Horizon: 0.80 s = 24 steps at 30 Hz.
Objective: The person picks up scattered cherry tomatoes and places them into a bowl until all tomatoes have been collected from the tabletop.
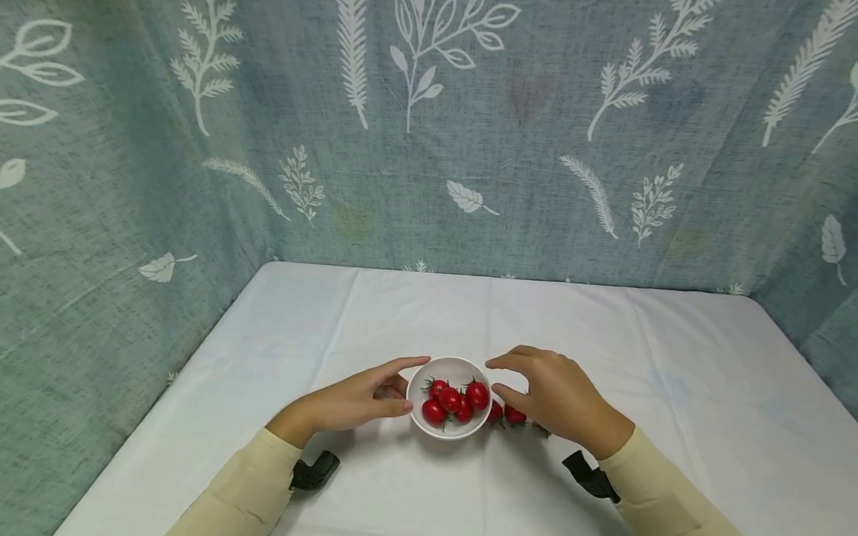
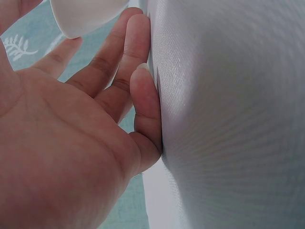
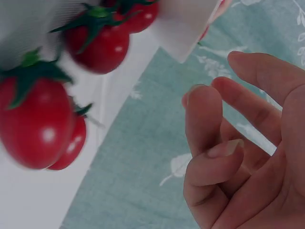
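Note:
A round white bowl [image 1: 447, 435] sits on the table with several small red cherry tomatoes [image 1: 450, 400] inside, some with green stems. At the bowl's left side is my left hand [image 1: 348, 398], its thumb and index finger spread along the rim. In the left wrist view its fingers reach fairly straight toward the bowl [image 2: 88, 16], the little finger against the white cloth. My right hand [image 1: 559, 391] hovers just right of the bowl, fingers bent loosely with nothing between them. Beneath and beside it lie more cherry tomatoes [image 1: 515, 415], partly hidden by the hand; the right wrist view shows these tomatoes [image 3: 38, 121] close up.
A white cloth [image 1: 375, 313] covers the table. Blue-green curtains [image 1: 415, 201] with white leaf prints hang behind it and at both sides. Each wrist carries a black mount, such as the left black mount [image 1: 315, 470].

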{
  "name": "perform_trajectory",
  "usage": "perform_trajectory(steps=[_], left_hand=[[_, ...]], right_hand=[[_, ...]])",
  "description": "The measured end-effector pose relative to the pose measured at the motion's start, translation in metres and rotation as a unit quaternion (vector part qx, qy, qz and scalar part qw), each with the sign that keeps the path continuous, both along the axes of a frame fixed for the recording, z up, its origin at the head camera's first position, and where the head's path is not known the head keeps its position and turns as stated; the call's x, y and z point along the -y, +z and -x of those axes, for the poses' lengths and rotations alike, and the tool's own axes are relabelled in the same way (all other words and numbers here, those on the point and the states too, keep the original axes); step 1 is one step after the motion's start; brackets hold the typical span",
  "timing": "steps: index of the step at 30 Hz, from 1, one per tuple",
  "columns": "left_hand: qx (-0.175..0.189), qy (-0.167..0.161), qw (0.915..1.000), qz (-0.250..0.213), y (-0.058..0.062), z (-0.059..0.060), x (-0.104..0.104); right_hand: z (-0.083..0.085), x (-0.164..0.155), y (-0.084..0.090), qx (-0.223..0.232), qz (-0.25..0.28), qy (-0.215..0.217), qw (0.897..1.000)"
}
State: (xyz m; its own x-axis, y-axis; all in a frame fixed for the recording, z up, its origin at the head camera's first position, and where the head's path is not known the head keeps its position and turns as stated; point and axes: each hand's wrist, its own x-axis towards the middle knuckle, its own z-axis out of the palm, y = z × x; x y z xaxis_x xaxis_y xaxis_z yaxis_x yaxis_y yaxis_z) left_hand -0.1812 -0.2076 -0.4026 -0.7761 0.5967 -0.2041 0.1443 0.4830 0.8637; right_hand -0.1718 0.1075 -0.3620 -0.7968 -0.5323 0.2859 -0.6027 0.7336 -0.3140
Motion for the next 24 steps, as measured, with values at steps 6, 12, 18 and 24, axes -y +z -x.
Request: perform_trajectory(steps=[6,12,18,24], left_hand=[[0.001,0.002,1.0000,-0.001,-0.001,0.000,0.001],[0.002,0.004,1.0000,0.001,-0.001,0.000,0.000],[0.002,0.004,1.0000,0.001,-0.001,-0.001,0.000],[0.003,0.004,1.0000,0.002,0.000,-0.001,0.000]], right_hand=[[-0.003,-0.009,-0.005,0.048,0.002,-0.014,0.999],[-0.004,-0.014,-0.009,0.076,0.001,-0.014,0.997],[-0.003,-0.016,-0.012,0.097,-0.017,-0.005,0.995],[-0.002,-0.018,-0.016,0.083,-0.044,0.003,0.996]])
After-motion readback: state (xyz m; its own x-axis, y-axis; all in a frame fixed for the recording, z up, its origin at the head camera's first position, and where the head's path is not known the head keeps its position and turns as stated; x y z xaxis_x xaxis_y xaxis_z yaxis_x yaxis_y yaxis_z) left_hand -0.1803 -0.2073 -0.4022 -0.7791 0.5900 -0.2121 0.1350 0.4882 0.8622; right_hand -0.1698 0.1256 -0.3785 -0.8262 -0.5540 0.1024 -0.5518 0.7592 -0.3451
